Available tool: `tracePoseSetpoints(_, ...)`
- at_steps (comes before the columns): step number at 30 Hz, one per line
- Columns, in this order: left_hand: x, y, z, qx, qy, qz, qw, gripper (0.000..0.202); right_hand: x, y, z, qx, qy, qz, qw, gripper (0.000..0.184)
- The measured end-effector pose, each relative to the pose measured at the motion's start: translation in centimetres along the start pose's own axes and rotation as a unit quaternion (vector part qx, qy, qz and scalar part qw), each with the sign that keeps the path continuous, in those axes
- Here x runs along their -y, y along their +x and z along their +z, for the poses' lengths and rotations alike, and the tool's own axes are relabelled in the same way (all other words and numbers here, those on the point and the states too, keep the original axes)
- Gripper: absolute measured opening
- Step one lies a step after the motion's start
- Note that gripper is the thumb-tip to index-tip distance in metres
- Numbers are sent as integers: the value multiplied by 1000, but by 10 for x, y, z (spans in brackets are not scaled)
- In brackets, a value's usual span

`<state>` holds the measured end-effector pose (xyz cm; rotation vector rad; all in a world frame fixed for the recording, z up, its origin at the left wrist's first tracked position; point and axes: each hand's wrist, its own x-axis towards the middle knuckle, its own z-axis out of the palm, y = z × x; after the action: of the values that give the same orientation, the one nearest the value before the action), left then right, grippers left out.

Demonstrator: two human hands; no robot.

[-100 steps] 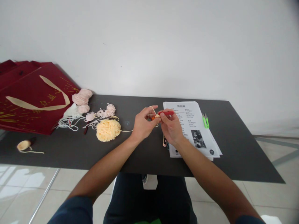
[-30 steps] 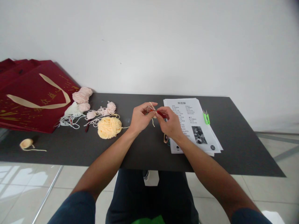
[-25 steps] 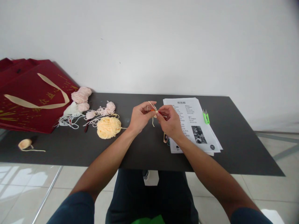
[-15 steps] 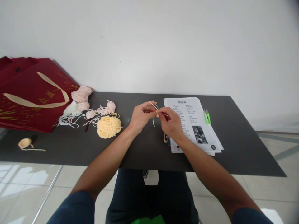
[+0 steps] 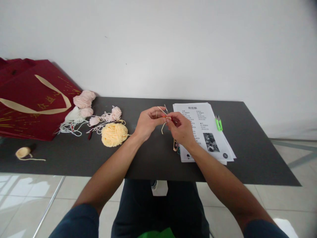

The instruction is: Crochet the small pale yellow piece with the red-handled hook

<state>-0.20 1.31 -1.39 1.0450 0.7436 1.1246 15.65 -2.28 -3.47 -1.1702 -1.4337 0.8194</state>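
Both hands meet above the middle of the table. My left hand (image 5: 146,124) pinches a small pale-yellow piece of crochet (image 5: 168,119), with cream yarn running over its raised fingers and a short tail hanging below. My right hand (image 5: 182,129) is closed around a crochet hook (image 5: 166,108), whose thin metal tip sticks up beside my left fingertips. Most of the crochet piece and the hook's handle are hidden by the fingers. A bit of orange-red shows between the hands; I cannot tell what it is. The yellow yarn ball (image 5: 114,135) lies left of my left wrist.
Printed sheets (image 5: 198,114) lie under and beside my right hand, with green thread snips (image 5: 218,123) on their edge. Left stand a dark-red bag (image 5: 29,89), pink yarn (image 5: 84,99) and white yarn (image 5: 71,124). A small cream cup-shaped piece (image 5: 23,152) sits at far left.
The hook's metal tip now points up more clearly above the left fingertips. The hands stay together in nearly the same place; the whole view has shifted slightly.
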Motion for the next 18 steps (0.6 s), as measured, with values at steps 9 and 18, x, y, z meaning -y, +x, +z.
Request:
tracePoseSetpoints(9, -3, 1, -4, -22, 13, -6, 1000, 41, 2, -1, -2, 19, -49, -14, 999, 14)
tracePoseSetpoints(18, 2, 3, -10, -1, -7, -13, 1000, 41, 4, 5, -11, 40, -126, -76, 988, 11)
